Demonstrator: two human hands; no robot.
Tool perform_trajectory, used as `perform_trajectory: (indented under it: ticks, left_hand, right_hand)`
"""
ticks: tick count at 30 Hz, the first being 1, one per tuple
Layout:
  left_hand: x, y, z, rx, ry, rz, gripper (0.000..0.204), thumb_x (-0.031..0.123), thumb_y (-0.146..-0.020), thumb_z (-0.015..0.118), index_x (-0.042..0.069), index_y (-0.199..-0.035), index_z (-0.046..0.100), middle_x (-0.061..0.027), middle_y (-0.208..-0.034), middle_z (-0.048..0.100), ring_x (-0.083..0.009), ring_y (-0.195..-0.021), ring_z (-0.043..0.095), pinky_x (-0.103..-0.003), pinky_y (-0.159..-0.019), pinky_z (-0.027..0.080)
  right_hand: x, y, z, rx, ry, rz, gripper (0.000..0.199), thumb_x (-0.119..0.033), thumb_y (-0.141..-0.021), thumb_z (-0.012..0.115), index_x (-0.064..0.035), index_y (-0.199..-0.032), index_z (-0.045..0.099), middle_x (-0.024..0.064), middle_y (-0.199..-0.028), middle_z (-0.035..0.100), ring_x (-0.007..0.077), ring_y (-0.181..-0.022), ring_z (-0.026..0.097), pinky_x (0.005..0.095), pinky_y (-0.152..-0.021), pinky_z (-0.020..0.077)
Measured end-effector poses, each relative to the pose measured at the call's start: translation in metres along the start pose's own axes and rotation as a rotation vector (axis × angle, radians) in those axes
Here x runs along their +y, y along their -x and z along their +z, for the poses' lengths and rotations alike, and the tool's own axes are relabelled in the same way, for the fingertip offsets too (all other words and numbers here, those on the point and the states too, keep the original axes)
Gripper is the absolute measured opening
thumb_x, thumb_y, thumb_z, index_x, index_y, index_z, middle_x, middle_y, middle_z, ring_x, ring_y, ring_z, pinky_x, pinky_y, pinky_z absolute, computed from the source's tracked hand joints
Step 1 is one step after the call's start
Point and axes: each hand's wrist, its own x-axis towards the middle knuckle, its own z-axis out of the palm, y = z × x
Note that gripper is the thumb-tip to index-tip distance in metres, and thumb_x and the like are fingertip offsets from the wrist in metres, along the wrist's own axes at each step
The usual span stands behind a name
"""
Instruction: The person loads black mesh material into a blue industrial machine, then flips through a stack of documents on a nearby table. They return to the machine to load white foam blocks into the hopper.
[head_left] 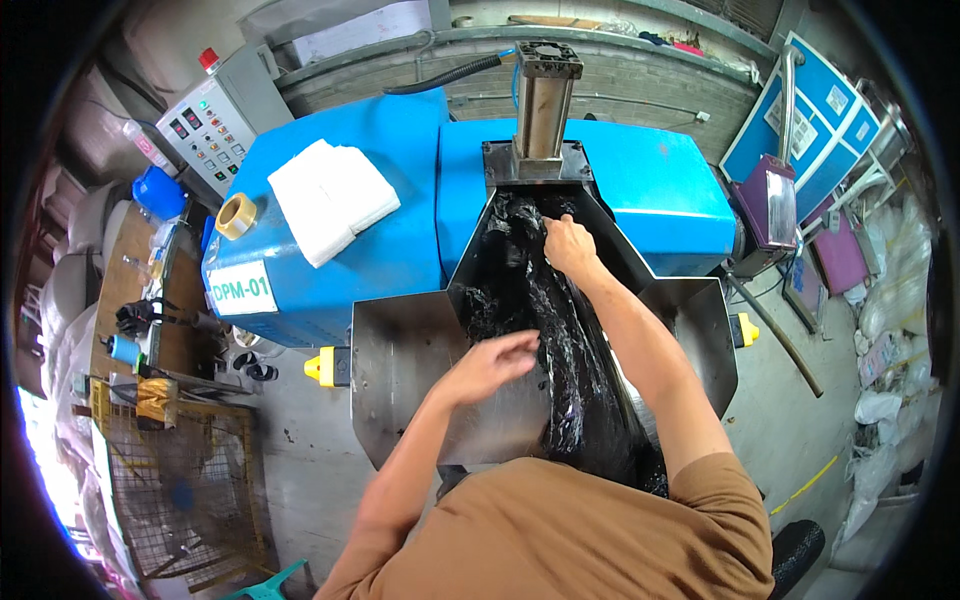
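Note:
A long bunch of shiny black plastic film runs from the throat of a metal hopper down toward my body. At the throat, my right hand is closed on the film, the arm stretched forward. My left hand is over the hopper beside the film. Its fingers are extended and somewhat blurred, and they seem to hold nothing. More black film fills the throat, below a metal cylinder mounted upright on a plate. The film's lower end is partly hidden by my body.
Blue machine housings flank the throat. On the left one lie folded white cloths and a tape roll. A control cabinet stands at back left. Yellow-capped switches stick out from the hopper's sides. A wire cage stands left, plastic bags right.

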Motion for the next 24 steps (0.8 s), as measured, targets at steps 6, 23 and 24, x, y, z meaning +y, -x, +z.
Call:
perform_trajectory:
  ticks: [6,23,24]
  left_hand:
    - [-0.013,0.154,-0.01,0.386,0.185,-0.017,0.063,0.012,-0.097,0.073,0.004,-0.156,0.051,-0.0118,-0.148,0.061,-0.0232,-0.133,0.06,-0.038,-0.113,0.048]
    - [-0.068,0.262,-0.011,1.256,0.09,0.277,0.031,0.006,-0.101,0.067,-0.005,-0.13,0.069,-0.0115,-0.104,0.075,-0.0176,-0.096,0.07,-0.033,-0.093,0.056]
    - [-0.073,0.259,-0.01,1.269,0.08,0.261,0.031,0.005,-0.101,0.068,-0.005,-0.13,0.069,-0.0111,-0.104,0.075,-0.0169,-0.097,0.07,-0.032,-0.092,0.056]
  right_hand:
    - [-0.014,-0.007,0.024,-0.089,0.061,-0.01,0.029,-0.016,-0.098,0.057,-0.0051,-0.12,0.073,0.0252,-0.12,0.069,0.0418,-0.104,0.074,0.0505,-0.088,0.0615]
    - [-0.04,0.037,0.022,0.164,0.174,-0.325,0.067,-0.007,-0.092,0.059,-0.0257,-0.156,0.053,0.0126,-0.13,0.058,0.0387,-0.102,0.065,0.0472,-0.082,0.0623]
    - [-0.032,0.034,0.035,0.157,0.187,-0.317,0.066,-0.007,-0.092,0.059,-0.0255,-0.156,0.053,0.0114,-0.13,0.058,0.0384,-0.102,0.065,0.0466,-0.082,0.0625]
